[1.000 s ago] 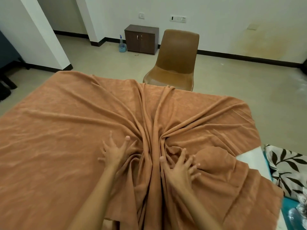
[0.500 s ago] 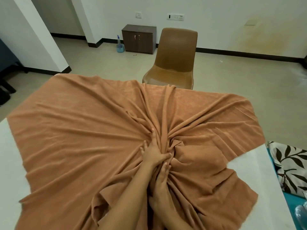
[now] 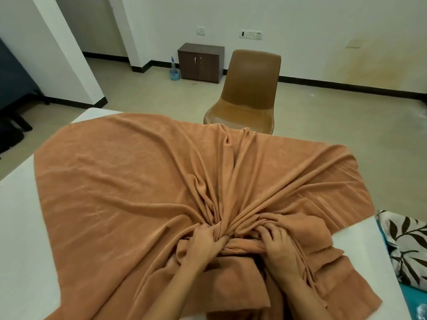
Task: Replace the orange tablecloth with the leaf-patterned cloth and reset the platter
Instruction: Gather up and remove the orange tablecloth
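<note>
Left hand: the left hand is clenched on a twisted bunch of the orange tablecloth, fingers curled into the folds.
Right hand: the right hand lies just beside it, fingers hooked down over the same gathered roll, gripping cloth.
Orange tablecloth: one cloth, drawn into a knot of pleats at the near middle of the table; ridges fan outward from the two hands to its edges, and its far hem hangs past the table's far side.
Table: one white table, bare at the left edge, the far left corner and the near right corner.
Leaf-patterned cloth: one cloth, white with dark leaves, lying off the table's right side on something teal; cut off by the frame edge.
Chair: one brown moulded chair beyond the table's far side, its legs hidden by the cloth.
Cabinet: one small dark cabinet against the wall, both doors closed, contents unseen.
Bucket: one small blue bucket holding a spray bottle, just beside the cabinet.
Hard to make out: a clear shiny thing at the bottom right corner, mostly cut off.
</note>
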Available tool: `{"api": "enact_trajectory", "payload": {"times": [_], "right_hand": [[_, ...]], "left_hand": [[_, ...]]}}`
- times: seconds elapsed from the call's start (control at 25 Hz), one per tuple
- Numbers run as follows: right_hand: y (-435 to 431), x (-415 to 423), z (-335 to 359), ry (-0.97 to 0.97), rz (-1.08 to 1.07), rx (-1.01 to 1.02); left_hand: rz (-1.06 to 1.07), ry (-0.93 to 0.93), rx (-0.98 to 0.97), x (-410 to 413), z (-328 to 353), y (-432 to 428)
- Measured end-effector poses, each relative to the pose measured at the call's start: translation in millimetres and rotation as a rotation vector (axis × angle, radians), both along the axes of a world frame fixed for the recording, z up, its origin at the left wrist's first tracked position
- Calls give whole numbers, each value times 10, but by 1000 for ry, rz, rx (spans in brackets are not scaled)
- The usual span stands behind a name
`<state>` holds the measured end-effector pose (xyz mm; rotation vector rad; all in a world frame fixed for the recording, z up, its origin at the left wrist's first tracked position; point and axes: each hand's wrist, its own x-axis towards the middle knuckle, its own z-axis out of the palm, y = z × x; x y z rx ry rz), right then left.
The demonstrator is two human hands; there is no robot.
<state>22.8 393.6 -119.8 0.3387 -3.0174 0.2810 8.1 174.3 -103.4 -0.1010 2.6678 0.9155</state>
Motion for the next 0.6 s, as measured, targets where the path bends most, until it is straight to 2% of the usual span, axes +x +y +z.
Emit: {"api": "enact_trajectory", "payload": {"times": [0.12, 0.2, 0.24, 0.32, 0.36, 0.4, 0.48, 0.52, 0.56, 0.6], "right_hand": [[143, -415, 215, 65, -197, 93], [78, -653, 374, -5, -139, 112], [36, -735, 440, -80, -100, 143], [46, -804, 459, -240, -129, 163], [100, -772, 438, -335, -235, 107], [166, -701, 441, -429, -396, -9], [298, -513, 478, -428, -775, -395], [341, -439, 482, -312, -954, -593], [357, -378, 478, -170, -1119, -756], [351, -361, 471, -58, -1247, -892]], "left_hand": [[-2, -135, 5, 85, 10, 206], [-73, -361, -15, 93, 69, 358], [-123, -513, 38, 70, 98, 377], [-66, -768, 303, -9, 151, 232], [47, -683, 415, -50, 163, 87], [215, -425, 411, -128, 164, -85], [553, 182, 79, -308, 57, -492], [682, 263, -105, -398, -10, -681], [782, 168, -165, -473, -79, -818], [832, 19, -137, -544, -154, -878]]}}
